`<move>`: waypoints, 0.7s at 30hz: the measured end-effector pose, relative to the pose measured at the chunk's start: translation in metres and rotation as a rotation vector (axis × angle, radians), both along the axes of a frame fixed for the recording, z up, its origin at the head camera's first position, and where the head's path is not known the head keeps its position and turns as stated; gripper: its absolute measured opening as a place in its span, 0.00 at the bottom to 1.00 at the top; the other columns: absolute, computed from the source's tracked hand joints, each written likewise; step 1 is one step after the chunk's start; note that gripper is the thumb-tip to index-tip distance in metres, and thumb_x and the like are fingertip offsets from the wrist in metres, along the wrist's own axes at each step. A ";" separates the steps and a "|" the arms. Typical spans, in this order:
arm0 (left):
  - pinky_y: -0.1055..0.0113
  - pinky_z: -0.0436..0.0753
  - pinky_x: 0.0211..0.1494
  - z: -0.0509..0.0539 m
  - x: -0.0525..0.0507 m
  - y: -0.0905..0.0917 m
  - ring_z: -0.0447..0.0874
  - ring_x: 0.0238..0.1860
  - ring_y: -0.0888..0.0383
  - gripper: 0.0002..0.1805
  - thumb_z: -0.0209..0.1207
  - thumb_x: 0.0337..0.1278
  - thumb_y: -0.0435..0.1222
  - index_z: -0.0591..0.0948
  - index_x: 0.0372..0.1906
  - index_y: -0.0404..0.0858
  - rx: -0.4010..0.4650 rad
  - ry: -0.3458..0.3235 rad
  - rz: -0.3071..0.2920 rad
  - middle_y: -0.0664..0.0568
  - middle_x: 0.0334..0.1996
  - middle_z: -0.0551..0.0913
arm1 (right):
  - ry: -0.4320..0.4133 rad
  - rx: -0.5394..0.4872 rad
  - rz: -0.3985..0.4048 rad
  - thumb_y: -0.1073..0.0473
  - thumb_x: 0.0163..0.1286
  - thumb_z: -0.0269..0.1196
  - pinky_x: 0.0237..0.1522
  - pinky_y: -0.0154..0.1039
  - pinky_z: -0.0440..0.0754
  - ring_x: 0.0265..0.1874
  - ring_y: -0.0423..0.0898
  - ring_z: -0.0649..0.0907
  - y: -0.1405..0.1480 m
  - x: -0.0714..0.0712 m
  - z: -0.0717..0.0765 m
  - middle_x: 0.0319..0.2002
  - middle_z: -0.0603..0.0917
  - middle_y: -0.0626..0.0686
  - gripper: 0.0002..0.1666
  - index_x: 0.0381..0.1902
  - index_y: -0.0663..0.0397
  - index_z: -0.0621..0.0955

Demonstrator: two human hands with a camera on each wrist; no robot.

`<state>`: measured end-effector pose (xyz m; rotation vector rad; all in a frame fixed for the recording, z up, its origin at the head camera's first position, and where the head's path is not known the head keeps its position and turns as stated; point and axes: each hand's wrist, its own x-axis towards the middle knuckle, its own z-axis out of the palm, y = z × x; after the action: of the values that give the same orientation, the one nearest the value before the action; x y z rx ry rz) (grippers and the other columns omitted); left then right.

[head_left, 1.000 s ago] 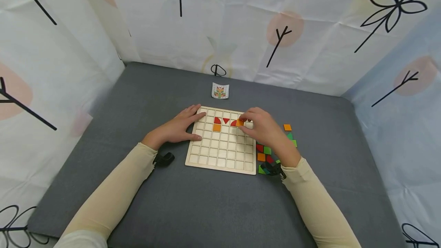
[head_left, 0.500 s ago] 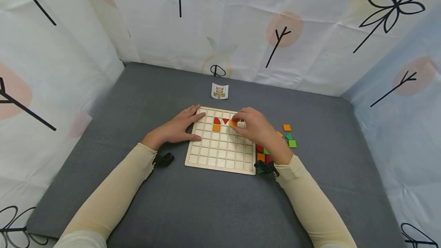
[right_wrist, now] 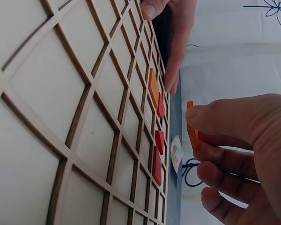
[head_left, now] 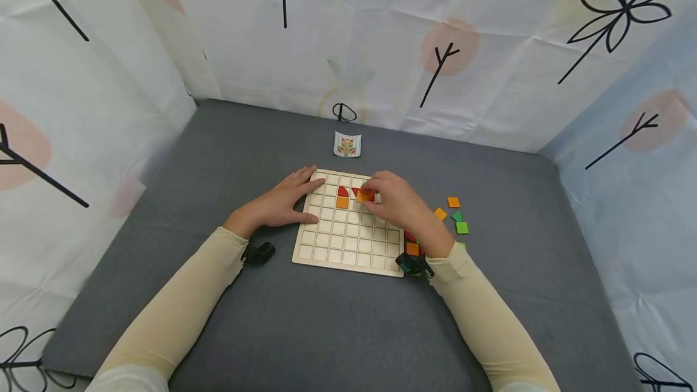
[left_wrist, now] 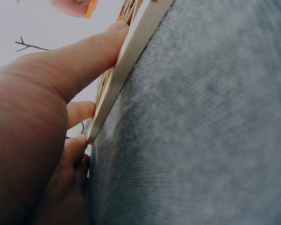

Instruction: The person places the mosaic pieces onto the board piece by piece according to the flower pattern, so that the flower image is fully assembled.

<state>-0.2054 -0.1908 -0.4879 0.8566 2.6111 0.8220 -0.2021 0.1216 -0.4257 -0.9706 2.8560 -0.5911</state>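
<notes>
A wooden grid board [head_left: 348, 247] lies on the grey table. My left hand [head_left: 278, 201] rests on its left edge, fingers and thumb spread over the rim; the left wrist view shows the thumb [left_wrist: 91, 54] on top. Between thumb and fingers, my right hand [head_left: 400, 201] pinches an orange tile [right_wrist: 192, 125], raised above the board's upper rows. A second orange tile [head_left: 342, 202] sits in a cell below a red rounded tile [head_left: 342, 191]. To the right are a red triangular tile [right_wrist: 159, 142] and another red tile [right_wrist: 156, 166], partly covered by my hand in the head view.
Right of the board lie loose tiles, among them an orange one [head_left: 454, 202], a light green one [head_left: 461, 228] and a dark green triangle [head_left: 457, 216]. My right forearm hides part of them. A small pattern card [head_left: 347, 144] lies behind the board.
My right hand has moved left over the board, carrying the orange tile from above the right red tile towards the red triangle. The left hand stays in place.
</notes>
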 end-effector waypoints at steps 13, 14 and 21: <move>0.32 0.47 0.83 -0.005 0.006 -0.003 0.35 0.87 0.37 0.53 0.71 0.70 0.55 0.58 0.89 0.40 0.018 -0.001 0.005 0.39 0.89 0.42 | -0.056 0.054 0.017 0.57 0.75 0.74 0.54 0.45 0.85 0.50 0.51 0.83 -0.012 -0.001 -0.021 0.49 0.87 0.52 0.13 0.52 0.57 0.91; 0.32 0.47 0.83 -0.004 0.006 -0.003 0.36 0.87 0.37 0.53 0.71 0.70 0.55 0.58 0.89 0.40 0.020 0.000 0.006 0.39 0.89 0.42 | -0.052 0.054 0.018 0.56 0.75 0.74 0.53 0.45 0.85 0.49 0.51 0.83 -0.012 -0.002 -0.021 0.49 0.87 0.52 0.13 0.52 0.57 0.91; 0.33 0.46 0.83 0.000 0.001 -0.001 0.36 0.87 0.37 0.53 0.71 0.70 0.55 0.58 0.88 0.40 0.025 0.009 0.002 0.40 0.89 0.42 | -0.036 0.047 0.039 0.58 0.74 0.75 0.51 0.45 0.84 0.46 0.50 0.82 -0.013 -0.007 -0.019 0.46 0.87 0.51 0.11 0.50 0.56 0.91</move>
<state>-0.2049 -0.1915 -0.4876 0.8663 2.6157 0.8551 -0.2086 0.1085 -0.4450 -0.9952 2.7998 -0.5301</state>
